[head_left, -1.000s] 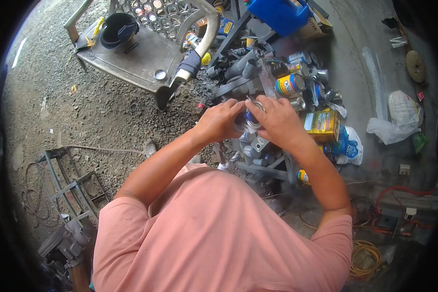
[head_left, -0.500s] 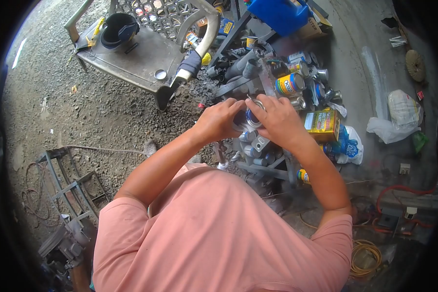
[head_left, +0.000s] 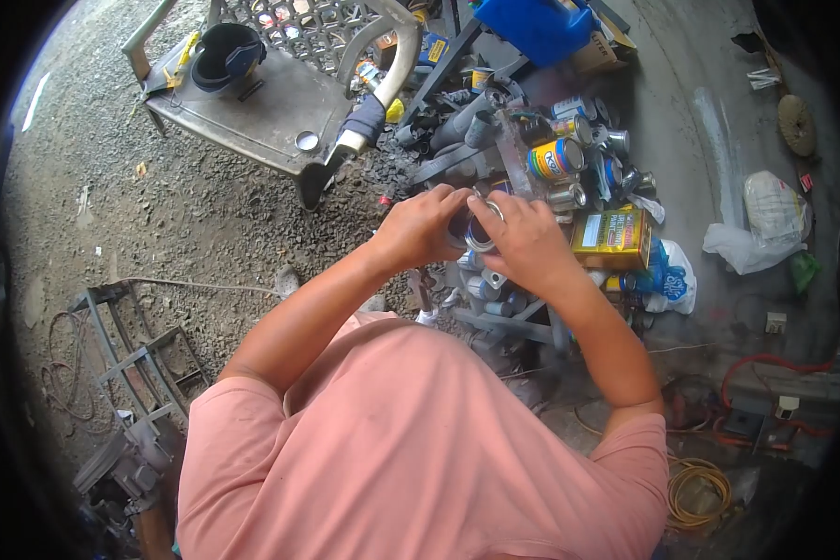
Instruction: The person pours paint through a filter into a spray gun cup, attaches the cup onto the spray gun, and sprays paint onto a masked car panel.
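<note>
In front of my chest, my left hand (head_left: 422,227) is closed around a dark cup-like container (head_left: 458,227), mostly covered by the fingers. Close against it, my right hand (head_left: 529,239) grips a small metal can (head_left: 482,233) with a shiny round rim, tilted toward the left hand. What is inside either one cannot be made out. Just beyond the right hand lie several paint cans, among them a blue-and-yellow labelled can (head_left: 555,160). Near the right wrist is a yellow rectangular paint tin (head_left: 612,237).
A grey plastic chair (head_left: 285,117) at upper left bears a dark cap-like item (head_left: 226,60) and a small round lid (head_left: 306,141). A blue jug (head_left: 537,28) stands at the top. A metal frame (head_left: 140,350) lies on the gravel; a coiled yellow hose (head_left: 700,493) is at lower right.
My right hand has shifted slightly left with the small metal can, bringing it closer to the dark container. The left hand stays nearly in place.
</note>
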`<action>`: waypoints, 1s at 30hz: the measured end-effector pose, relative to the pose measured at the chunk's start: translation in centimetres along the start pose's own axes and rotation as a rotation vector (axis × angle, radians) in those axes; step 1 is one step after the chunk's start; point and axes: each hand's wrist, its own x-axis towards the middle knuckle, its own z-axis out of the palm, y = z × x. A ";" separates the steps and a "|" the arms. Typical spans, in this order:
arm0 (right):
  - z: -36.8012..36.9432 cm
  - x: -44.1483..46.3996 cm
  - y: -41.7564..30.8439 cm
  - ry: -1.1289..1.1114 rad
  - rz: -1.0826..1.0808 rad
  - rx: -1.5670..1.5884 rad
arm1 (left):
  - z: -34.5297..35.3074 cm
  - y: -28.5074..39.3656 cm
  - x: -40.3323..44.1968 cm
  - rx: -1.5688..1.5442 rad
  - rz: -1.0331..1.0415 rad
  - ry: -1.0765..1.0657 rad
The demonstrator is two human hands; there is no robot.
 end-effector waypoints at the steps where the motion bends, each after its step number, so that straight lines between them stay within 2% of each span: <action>1: 0.2 0.0 -0.2 0.002 0.018 0.002 | 0.0 0.0 0.1 -0.004 -0.001 0.001; 10: 0.7 0.4 -1.2 0.026 0.102 -0.087 | 0.2 -0.1 0.7 0.019 0.018 0.062; 17: 0.9 0.6 -1.1 0.067 0.157 -0.088 | -0.2 0.3 1.6 0.022 -0.039 0.021; 30: 0.6 0.7 -0.9 0.043 0.159 -0.090 | 0.2 0.0 1.9 0.031 -0.026 0.011</action>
